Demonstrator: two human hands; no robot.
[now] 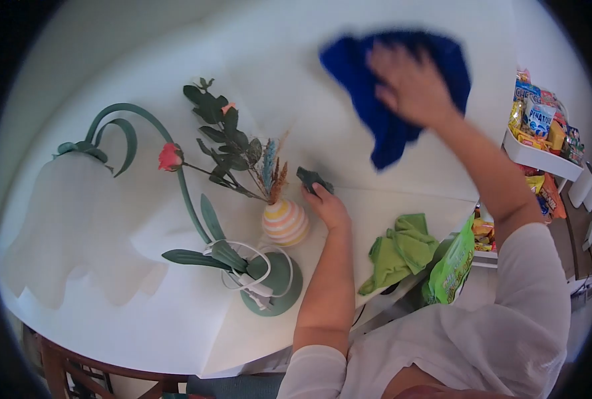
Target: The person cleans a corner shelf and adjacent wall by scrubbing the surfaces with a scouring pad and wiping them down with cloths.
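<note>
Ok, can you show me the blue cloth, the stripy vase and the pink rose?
Blue cloth (387, 133): head view, lower part.
Stripy vase (285, 223): head view, round belly.
Pink rose (170, 157): head view, petals.

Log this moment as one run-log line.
right hand: spread on blue cloth | left hand: holding dark object | nearby: striped vase | green cloth: crumpled, untouched

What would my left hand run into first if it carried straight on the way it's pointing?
Past the dark object it holds, your left hand would probably meet the dried sprigs in the striped vase first, though depth is unclear and it may pass beside them.
</note>
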